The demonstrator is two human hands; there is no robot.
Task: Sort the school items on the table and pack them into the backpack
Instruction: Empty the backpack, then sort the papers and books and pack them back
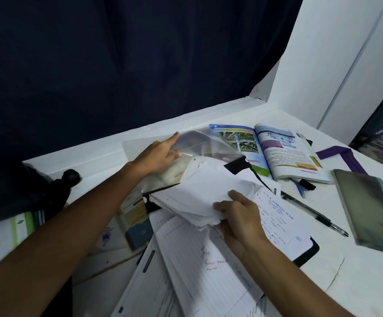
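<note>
left hand (157, 154) reaches forward, index finger out, pinching a clear sleeve (199, 143); right hand (236, 213) grips a paper stack (204, 193) mid-table. books, pens and sheets crowd the white table (323, 266); a dark backpack (26, 193) sits left, a dark curtain (117, 53) behind.
</note>
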